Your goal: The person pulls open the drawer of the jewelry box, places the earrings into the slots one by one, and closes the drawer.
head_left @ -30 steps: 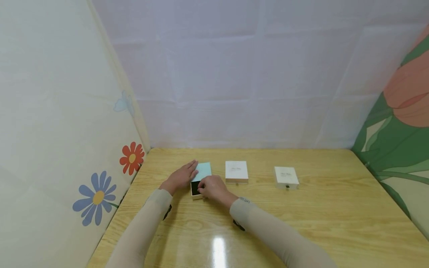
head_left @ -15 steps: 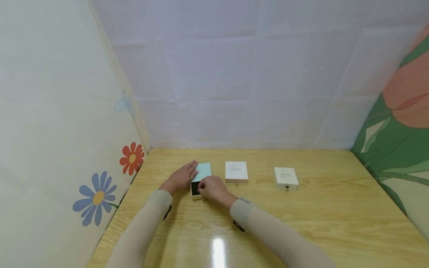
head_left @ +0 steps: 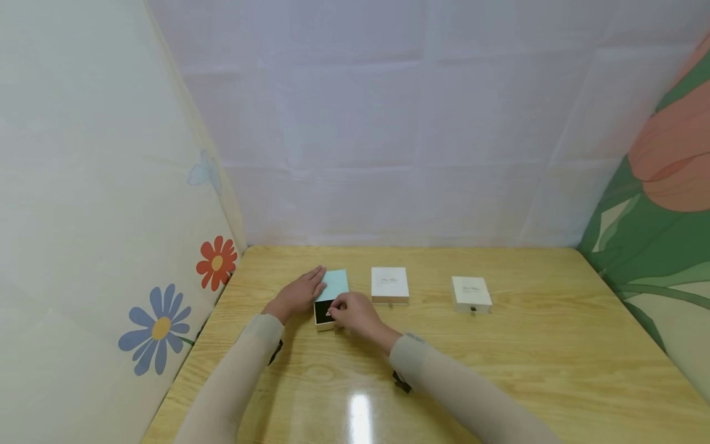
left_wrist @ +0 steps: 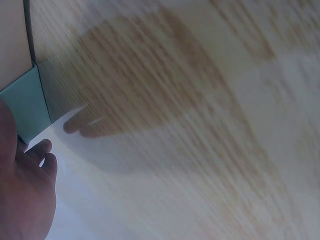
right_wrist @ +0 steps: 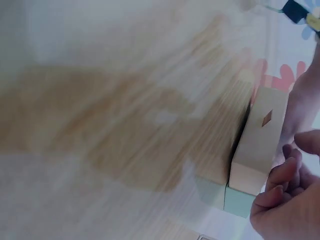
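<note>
A small drawer box [head_left: 335, 282] with a pale turquoise sleeve lies at the table's left. Its cream drawer [head_left: 326, 327] is pulled out toward me, showing a black inside. My left hand [head_left: 299, 295] rests against the sleeve's left side, fingers extended; the left wrist view shows the turquoise sleeve [left_wrist: 30, 105] beside it. Over the drawer, my right hand [head_left: 356, 313] has its fingers curled, and the tips pinch a tiny shiny piece [head_left: 328, 314], too small to identify. In the right wrist view the drawer's front [right_wrist: 262, 135] carries a small brown tab.
Two white boxes with printed lids stand to the right, one near the middle [head_left: 389, 284] and one farther right [head_left: 471, 293]. A pale cloth backdrop [head_left: 344, 185] rises behind the wooden table [head_left: 527, 370]; flowered cloths flank both sides.
The right hand has shifted very slightly over the drawer, and a shiny piece now shows at its fingertips. The left hand and the boxes have stayed in place.
</note>
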`<state>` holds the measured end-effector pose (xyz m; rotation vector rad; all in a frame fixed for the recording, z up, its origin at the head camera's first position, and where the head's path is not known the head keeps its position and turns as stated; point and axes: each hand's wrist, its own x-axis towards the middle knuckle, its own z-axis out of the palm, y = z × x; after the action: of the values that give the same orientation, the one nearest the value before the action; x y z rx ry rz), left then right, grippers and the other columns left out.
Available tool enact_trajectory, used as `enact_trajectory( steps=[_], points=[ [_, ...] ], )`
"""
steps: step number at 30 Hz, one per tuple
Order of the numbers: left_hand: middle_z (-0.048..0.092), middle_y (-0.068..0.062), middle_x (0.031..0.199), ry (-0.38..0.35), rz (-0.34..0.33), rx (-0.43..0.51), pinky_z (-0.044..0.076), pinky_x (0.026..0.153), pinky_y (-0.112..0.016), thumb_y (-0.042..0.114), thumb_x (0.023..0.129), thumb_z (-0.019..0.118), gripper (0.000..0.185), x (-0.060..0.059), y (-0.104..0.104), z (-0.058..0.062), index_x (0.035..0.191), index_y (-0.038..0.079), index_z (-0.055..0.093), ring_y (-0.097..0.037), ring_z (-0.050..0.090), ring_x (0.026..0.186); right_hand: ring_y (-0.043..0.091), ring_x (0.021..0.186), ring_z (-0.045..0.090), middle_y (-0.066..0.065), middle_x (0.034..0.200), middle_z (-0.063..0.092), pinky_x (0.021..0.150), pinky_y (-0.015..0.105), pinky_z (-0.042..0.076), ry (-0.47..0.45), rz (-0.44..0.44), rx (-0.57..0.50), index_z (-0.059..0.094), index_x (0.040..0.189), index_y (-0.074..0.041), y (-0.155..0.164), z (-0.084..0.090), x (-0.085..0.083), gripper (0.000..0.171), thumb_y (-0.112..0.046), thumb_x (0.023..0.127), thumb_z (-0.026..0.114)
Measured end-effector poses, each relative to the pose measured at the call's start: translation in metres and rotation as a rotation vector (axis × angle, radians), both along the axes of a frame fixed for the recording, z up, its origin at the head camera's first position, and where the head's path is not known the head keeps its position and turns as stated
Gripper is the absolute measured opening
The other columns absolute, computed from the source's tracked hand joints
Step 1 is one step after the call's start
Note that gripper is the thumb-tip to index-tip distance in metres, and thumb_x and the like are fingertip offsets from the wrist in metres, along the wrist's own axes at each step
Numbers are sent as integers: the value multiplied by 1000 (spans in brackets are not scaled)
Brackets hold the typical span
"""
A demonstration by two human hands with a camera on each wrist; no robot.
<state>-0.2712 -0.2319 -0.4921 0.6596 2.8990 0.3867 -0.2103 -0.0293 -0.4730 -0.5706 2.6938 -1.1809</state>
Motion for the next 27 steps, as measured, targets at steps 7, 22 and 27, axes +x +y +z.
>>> enact_trajectory(
  steps=[7, 22, 27],
  points=[
    [18, -19, 168, 16, -13, -18, 25, 124, -51, 33, 113, 30, 59, -3, -1, -2, 161, 0, 18, -36, 22, 153, 10, 69, 61, 1, 86, 73, 60, 25, 53, -108, -95, -127, 78, 94, -8, 6, 2, 12, 15, -21, 96, 70],
    [15, -18, 168, 10, -16, -46, 25, 124, -48, 35, 113, 28, 61, -6, -3, -2, 161, 1, 16, -34, 20, 154, 9, 51, 59, 8, 62, 69, 54, 18, 48, -386, -203, -329, 76, 85, 5, 12, 1, 37, 21, -15, 91, 72],
    [17, -19, 168, 15, -22, -42, 27, 123, -48, 35, 113, 28, 61, -6, -2, -3, 161, -1, 18, -34, 22, 153, 7, 48, 56, 1, 58, 63, 48, 17, 48, -522, -238, -415, 73, 85, 7, 12, -3, 43, 22, -13, 92, 70]
  ],
)
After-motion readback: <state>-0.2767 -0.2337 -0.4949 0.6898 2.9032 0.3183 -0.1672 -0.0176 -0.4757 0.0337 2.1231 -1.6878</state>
